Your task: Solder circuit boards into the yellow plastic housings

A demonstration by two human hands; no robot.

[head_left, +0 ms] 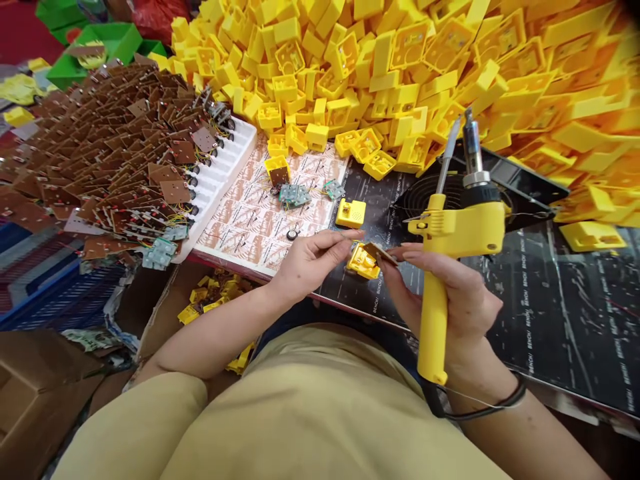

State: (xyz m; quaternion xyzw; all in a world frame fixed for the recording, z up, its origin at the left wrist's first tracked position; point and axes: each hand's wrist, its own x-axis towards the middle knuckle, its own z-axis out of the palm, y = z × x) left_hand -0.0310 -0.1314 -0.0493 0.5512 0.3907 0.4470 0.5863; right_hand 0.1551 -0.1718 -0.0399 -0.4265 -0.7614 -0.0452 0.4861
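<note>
1. Yellow plastic housing [363,261], small and box-shaped with an open, hollow side facing up, sits between the two hands just above the near edge of the black mat [550,300].
2. A thin brown circuit board [379,253] lies tilted across the housing's top right corner, touching it.
3. The left hand [310,260] has its thumb and fingers closed on the housing's left side.
4. The right hand [450,293] pinches the board with its fingertips while its palm clamps the handle of a yellow soldering gun [450,233], whose metal tip points up and away from the housing.
5. Beyond the housing on the mat rests another closed yellow case [351,213].
6. Far behind the mat rises a heap of yellow housings [400,60]; to the mat's left spreads a pile of brown boards [115,147].
</note>
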